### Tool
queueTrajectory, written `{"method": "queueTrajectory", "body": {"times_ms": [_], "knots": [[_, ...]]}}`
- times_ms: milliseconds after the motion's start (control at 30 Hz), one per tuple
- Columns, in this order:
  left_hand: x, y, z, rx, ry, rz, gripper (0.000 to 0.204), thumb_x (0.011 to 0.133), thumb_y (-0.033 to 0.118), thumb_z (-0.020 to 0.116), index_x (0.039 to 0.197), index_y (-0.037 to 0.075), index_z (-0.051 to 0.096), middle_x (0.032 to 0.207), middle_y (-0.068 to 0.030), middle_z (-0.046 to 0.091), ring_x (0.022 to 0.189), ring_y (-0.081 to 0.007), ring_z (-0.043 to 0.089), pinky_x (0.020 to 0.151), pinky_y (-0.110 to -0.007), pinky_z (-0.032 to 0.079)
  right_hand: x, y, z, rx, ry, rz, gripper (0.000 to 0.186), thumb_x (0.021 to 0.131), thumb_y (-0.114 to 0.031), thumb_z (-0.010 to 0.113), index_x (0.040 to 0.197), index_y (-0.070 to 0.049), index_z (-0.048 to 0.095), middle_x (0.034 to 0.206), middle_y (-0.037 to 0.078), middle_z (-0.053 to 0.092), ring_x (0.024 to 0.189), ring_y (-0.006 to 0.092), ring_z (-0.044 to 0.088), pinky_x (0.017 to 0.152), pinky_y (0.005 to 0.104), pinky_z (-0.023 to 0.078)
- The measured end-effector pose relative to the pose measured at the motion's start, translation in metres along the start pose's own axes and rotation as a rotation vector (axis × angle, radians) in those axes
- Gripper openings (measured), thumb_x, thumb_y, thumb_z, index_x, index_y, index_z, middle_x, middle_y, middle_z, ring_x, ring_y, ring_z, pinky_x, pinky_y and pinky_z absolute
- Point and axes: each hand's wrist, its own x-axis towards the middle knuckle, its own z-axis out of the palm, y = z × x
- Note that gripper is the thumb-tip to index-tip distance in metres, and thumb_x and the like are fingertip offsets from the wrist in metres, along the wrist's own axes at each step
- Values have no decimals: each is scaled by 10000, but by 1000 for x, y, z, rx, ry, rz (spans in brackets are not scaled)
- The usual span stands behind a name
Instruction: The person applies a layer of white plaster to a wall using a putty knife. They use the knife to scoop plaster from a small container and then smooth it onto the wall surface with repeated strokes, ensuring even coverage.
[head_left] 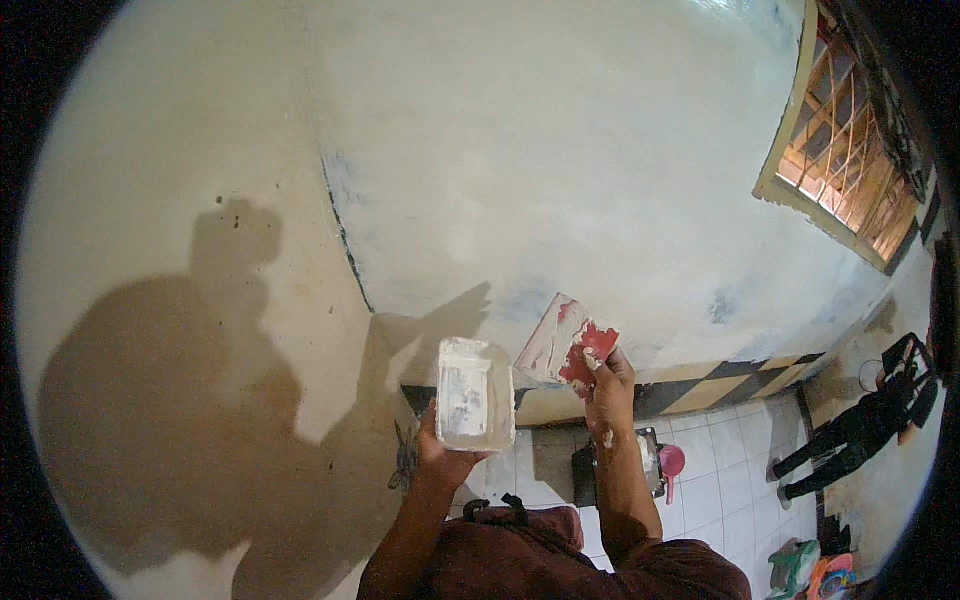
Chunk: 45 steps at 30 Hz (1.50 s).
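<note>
My left hand (446,457) is closed on a pale rectangular plastic container (476,395) coated with white paste, holding it below the middle of the view. To its right, my right hand (607,380) grips a flat red scraper (565,340), its face largely smeared with the same white paste. Both are held out in front of the pale, patchy wall (560,170). I cannot tell from this view whether the scraper touches the wall.
A barred window (830,150) is upper right, above a checkered border (721,391). On the tiled floor (730,470) are a pink dipper (672,460), a dark object (585,475) and colored items (795,570). Another person (850,430) stands at the right. My shadow falls on the left wall (120,200).
</note>
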Motion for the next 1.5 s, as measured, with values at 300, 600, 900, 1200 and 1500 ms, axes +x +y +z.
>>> {"method": "queueTrajectory", "body": {"times_ms": [300, 600, 900, 1200, 1500], "knots": [[43, -19, 34, -185, -46, -174, 560, 935, 528, 420, 1324, 130, 486, 1238, -81, 585, 1151, -298, 549, 915, -533, 464, -27, 4, -36, -142, -62, 25, 200, 875, -94, 612, 1047, 8, 620, 883, 72, 663, 705, 124, 643, 496, 250, 491], [61, -37, 57, -72, 90, -153, 521, 920, 424, 542, 1280, 49, 514, 1230, -94, 584, 1124, -243, 558, 951, -412, 446, -31, 2, -63, -458, -8, -110, 193, 869, -124, 614, 996, 22, 626, 795, 76, 666, 669, 131, 628, 583, 293, 502], [61, -58, 83, 158, 97, -127, 469, 908, 358, 598, 1162, -36, 582, 1094, -115, 631, 996, -197, 615, 896, -328, 478, -26, -9, -90, -667, 33, -149, 194, 857, -120, 604, 990, 20, 622, 799, 112, 680, 670, 160, 639, 622, 306, 498], [63, -56, 65, 649, 88, -111, 494, 921, 372, 560, 1207, -30, 564, 1133, -108, 622, 962, -198, 639, 811, -327, 528, -12, 1, -83, -606, -151, -217, 211, 889, -160, 620, 1013, 11, 621, 818, 111, 673, 702, 171, 636, 649, 315, 499], [56, -35, 54, 332, 156, -45, 621, 867, 492, 589, 1251, 6, 540, 1157, -122, 622, 994, -206, 642, 804, -366, 539, -1, 29, -65, -574, -262, -191, 211, 915, -163, 598, 1023, 18, 609, 854, 89, 654, 702, 152, 620, 646, 310, 504]]}}
